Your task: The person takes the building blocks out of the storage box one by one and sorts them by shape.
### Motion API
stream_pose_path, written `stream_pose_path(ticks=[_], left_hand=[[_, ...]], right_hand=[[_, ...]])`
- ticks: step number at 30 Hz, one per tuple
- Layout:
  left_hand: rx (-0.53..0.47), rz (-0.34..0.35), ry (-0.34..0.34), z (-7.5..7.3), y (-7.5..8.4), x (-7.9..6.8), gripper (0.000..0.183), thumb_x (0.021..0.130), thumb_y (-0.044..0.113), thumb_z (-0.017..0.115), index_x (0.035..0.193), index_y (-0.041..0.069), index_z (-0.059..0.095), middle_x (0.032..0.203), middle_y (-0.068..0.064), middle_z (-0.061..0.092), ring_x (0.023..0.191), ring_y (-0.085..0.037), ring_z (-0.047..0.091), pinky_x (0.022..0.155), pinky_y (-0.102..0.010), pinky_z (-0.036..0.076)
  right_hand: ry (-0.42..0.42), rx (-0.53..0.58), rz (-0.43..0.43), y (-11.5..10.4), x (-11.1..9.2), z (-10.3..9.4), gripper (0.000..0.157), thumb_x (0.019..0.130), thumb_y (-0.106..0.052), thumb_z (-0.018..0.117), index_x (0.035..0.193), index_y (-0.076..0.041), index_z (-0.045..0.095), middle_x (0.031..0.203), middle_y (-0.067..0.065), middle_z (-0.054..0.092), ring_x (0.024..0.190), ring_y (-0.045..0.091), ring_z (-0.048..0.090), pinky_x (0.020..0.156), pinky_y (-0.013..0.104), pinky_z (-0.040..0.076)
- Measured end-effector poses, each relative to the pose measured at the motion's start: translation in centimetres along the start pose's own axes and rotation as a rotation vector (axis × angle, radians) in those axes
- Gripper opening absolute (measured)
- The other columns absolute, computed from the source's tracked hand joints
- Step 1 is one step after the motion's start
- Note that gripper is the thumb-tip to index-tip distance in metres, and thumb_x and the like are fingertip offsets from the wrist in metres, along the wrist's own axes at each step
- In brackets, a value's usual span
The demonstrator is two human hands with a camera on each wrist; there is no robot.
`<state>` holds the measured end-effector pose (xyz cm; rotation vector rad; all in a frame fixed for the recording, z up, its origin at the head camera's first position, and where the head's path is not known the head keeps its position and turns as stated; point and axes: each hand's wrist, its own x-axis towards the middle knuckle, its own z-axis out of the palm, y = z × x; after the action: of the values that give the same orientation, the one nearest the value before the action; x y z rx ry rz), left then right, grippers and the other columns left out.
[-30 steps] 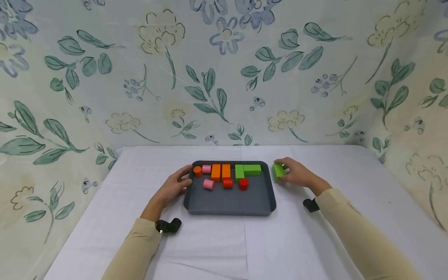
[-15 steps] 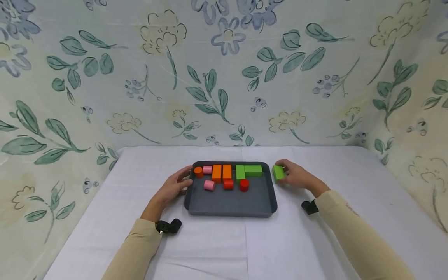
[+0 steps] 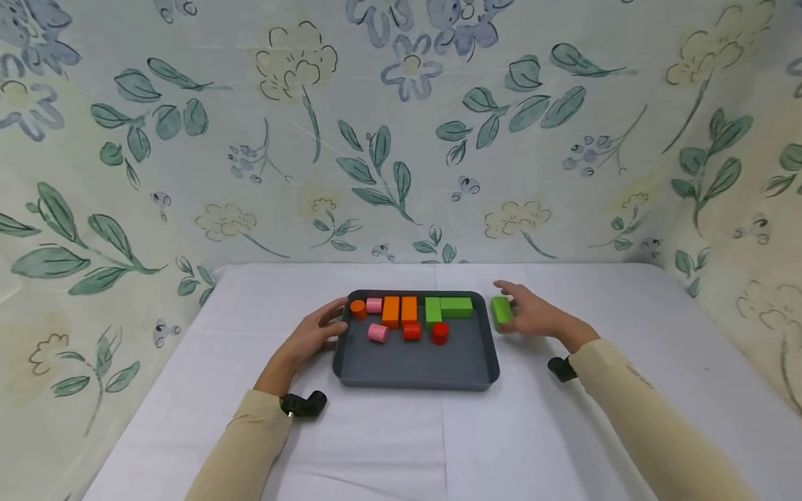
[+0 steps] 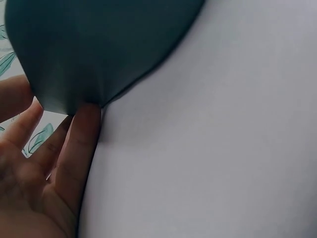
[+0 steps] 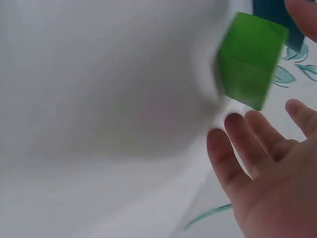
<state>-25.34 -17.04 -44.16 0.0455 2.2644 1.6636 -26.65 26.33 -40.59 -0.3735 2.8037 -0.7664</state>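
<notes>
In the head view my left hand (image 3: 316, 328) rests against the left side of a dark grey tray (image 3: 416, 362). The left wrist view shows fairly straight fingers touching the tray's outer wall (image 4: 59, 74). On the white cloth just right of the tray stands a green rectangular block (image 3: 502, 311). My right hand (image 3: 531, 312) is beside this block with spread fingers. In the right wrist view a gap shows between its fingers (image 5: 225, 153) and the green block (image 5: 252, 59). The thumb is only partly in that view.
Along the tray's back lie an orange cylinder (image 3: 358, 309), a pink cylinder (image 3: 374, 305), two orange blocks (image 3: 391, 312) and two green blocks (image 3: 456, 307). Another pink cylinder (image 3: 378, 333) and two red cylinders (image 3: 440, 333) lie in front of them. A floral curtain (image 3: 401, 153) hangs behind.
My right hand has let go of the green block, its fingers spreading off it. The block stays right of the tray. My left hand keeps its place at the tray.
</notes>
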Motion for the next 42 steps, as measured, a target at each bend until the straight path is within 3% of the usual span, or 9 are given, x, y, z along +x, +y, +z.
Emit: stream_pose_path(ticks=[6,10,15,20,25,28,34,38,42], left_hand=[[-0.005,-0.010,0.004,0.1,-0.2,0.3,0.062,0.098,0.022,0.060,0.154,0.030,0.035,0.165,-0.011,0.027,0.147,-0.037,0.036,0.110,-0.055,0.044],[-0.010,-0.009,0.001,0.0,-0.2,0.3,0.062,0.098,0.023,0.060,0.154,0.030,0.035,0.165,-0.012,0.026,0.147,-0.037,0.035,0.110,-0.055,0.044],[-0.020,0.002,-0.001,0.0,-0.2,0.4,0.062,0.098,0.023,0.059,0.154,0.029,0.035,0.165,-0.012,0.027,0.147,-0.037,0.035,0.110,-0.055,0.044],[-0.026,-0.006,0.005,0.1,-0.4,0.3,0.061,0.098,0.021,0.059,0.154,0.030,0.036,0.164,-0.012,0.027,0.147,-0.037,0.035,0.110,-0.054,0.045],[-0.026,0.003,-0.002,0.2,-0.6,0.2,0.061,0.098,0.020,0.060,0.154,0.028,0.036,0.164,-0.014,0.028,0.145,-0.038,0.038,0.108,-0.053,0.047],[-0.026,0.015,-0.006,0.1,-0.6,0.3,0.061,0.098,0.021,0.060,0.154,0.028,0.036,0.164,-0.013,0.028,0.145,-0.038,0.038,0.108,-0.053,0.047],[-0.022,0.016,-0.016,0.0,-0.2,0.5,0.062,0.098,0.022,0.060,0.154,0.028,0.035,0.164,-0.013,0.027,0.146,-0.038,0.036,0.108,-0.054,0.047],[-0.017,0.011,-0.016,0.0,-0.3,0.3,0.062,0.098,0.023,0.060,0.154,0.028,0.035,0.164,-0.013,0.028,0.146,-0.038,0.037,0.107,-0.053,0.047],[-0.016,0.006,-0.017,0.0,-0.4,0.2,0.061,0.098,0.023,0.060,0.154,0.029,0.036,0.163,-0.012,0.029,0.146,-0.038,0.037,0.108,-0.052,0.048]], right_hand=[[0.181,-0.280,-0.153,-2.9,-0.5,-1.4,0.058,0.083,-0.012,0.070,0.138,-0.004,0.053,0.141,0.022,0.052,0.130,0.042,0.046,0.108,0.062,0.041],[0.172,-0.339,-0.219,-5.7,-0.4,-1.5,0.034,0.088,-0.007,0.068,0.121,-0.007,0.068,0.125,0.013,0.064,0.120,0.033,0.055,0.105,0.052,0.049],[0.055,-0.374,-0.234,-8.0,0.0,-0.6,0.033,0.090,-0.006,0.066,0.123,-0.008,0.068,0.125,0.010,0.065,0.115,0.027,0.061,0.103,0.046,0.052],[-0.050,-0.489,-0.205,-8.4,0.4,0.9,0.040,0.089,-0.005,0.065,0.129,-0.007,0.064,0.130,0.012,0.063,0.111,0.026,0.062,0.102,0.045,0.053],[-0.052,-0.605,-0.192,-8.2,0.3,1.7,0.046,0.084,-0.004,0.073,0.129,-0.008,0.064,0.120,0.011,0.064,0.103,0.025,0.060,0.096,0.043,0.056],[-0.032,-0.607,-0.176,-8.0,0.3,1.6,0.045,0.079,-0.002,0.077,0.122,-0.005,0.065,0.109,0.008,0.063,0.096,0.022,0.056,0.092,0.039,0.057],[-0.045,-0.548,-0.175,-7.6,0.9,1.3,0.037,0.079,-0.005,0.078,0.113,-0.008,0.064,0.121,0.008,0.063,0.100,0.023,0.056,0.094,0.044,0.054],[-0.078,-0.493,-0.170,-7.5,1.5,1.6,0.028,0.080,-0.012,0.079,0.102,-0.014,0.062,0.104,0.002,0.065,0.095,0.021,0.054,0.089,0.042,0.053],[-0.093,-0.435,-0.139,-7.5,1.7,1.8,0.034,0.080,-0.013,0.079,0.109,-0.014,0.060,0.102,0.002,0.065,0.094,0.020,0.055,0.088,0.040,0.054]])
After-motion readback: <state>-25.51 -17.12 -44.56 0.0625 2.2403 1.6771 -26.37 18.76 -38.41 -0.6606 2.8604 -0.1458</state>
